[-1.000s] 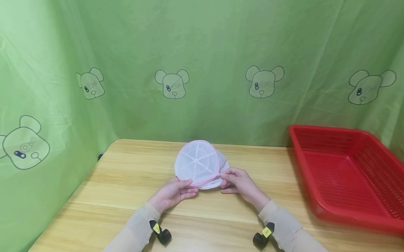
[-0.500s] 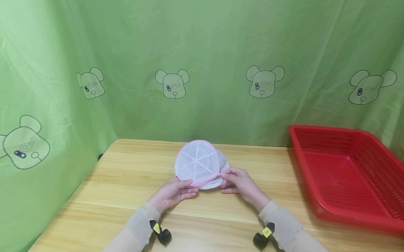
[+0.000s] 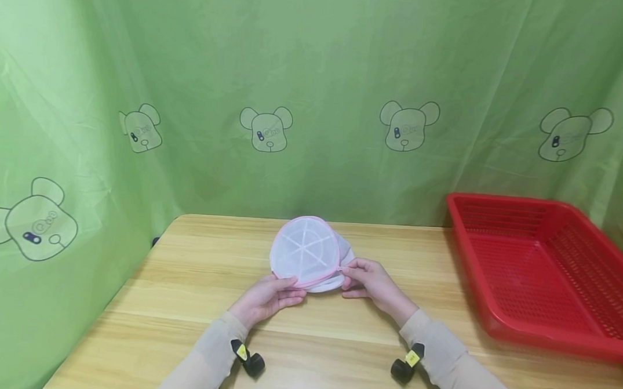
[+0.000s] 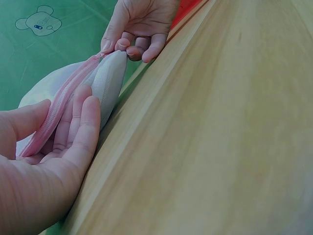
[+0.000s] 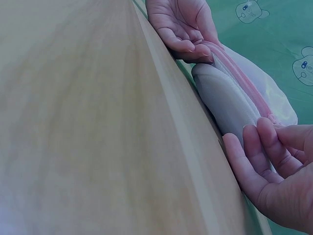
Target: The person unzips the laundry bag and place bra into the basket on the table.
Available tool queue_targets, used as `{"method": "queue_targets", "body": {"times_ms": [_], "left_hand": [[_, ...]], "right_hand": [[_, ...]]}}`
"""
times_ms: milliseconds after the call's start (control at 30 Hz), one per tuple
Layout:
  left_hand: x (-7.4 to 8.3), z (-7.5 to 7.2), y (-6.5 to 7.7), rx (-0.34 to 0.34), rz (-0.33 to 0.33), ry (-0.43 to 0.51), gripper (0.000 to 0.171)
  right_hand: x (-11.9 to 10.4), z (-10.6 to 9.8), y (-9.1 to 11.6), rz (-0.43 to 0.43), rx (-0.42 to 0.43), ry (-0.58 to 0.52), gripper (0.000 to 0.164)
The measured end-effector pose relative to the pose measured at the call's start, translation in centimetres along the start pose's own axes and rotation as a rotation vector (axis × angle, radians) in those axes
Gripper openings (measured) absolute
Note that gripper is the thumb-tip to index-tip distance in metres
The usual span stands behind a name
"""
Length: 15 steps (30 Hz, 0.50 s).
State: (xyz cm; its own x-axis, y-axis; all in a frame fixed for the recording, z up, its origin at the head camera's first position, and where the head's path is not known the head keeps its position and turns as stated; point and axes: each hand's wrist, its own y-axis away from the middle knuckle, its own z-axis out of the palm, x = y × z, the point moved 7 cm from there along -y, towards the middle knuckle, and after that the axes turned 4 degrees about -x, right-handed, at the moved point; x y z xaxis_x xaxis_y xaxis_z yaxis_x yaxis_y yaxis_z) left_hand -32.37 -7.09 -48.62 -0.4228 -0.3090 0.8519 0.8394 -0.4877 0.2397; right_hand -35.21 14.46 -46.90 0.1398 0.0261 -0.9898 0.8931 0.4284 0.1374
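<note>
A round white mesh bag (image 3: 304,249), spokes crossing its circular face, tilts toward the person near the far edge of a wooden table (image 3: 207,317). A pink zipper (image 4: 59,103) borders the face, and paler fabric bulges out behind at right.

- Tabletop (image 3: 184,247) left of the left hand (image 3: 267,297) — wide room for a hand to pass, out to the left edge.
- Between the forearms, a wedge of wood is passable; left wrist camera (image 3: 254,365) and right wrist camera (image 3: 402,371) jut into it from both sides.
- Ahead, the two hands and the white mesh bag (image 3: 304,247) they hold block the middle.
- Behind the bag, green curtain (image 3: 317,177) closes off the back; gap there can't be judged.
- Right hand (image 3: 375,285) to red basket (image 3: 486,318): strip of wood, narrowing toward the forearm — basket walls block sideways travel, top reachable from above.
</note>
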Motion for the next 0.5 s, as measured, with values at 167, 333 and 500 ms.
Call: {"method": "queue_targets", "body": {"times_ms": [167,333,500], "left_hand": [[-0.02,-0.03,0.01,0.004,-0.006,-0.004,0.024],[-0.03,-0.07,0.00,0.005,-0.003,-0.009,0.024],[-0.02,-0.07,-0.03,0.003,-0.001,-0.010,0.024]], "right_hand": [[0.01,-0.06,-0.06,0.005,0.004,0.002,0.011],[0.13,-0.21,-0.21,0.010,0.017,0.004,0.009],[0.21,-0.23,-0.29,0.012,0.027,0.003,0.008]]}}
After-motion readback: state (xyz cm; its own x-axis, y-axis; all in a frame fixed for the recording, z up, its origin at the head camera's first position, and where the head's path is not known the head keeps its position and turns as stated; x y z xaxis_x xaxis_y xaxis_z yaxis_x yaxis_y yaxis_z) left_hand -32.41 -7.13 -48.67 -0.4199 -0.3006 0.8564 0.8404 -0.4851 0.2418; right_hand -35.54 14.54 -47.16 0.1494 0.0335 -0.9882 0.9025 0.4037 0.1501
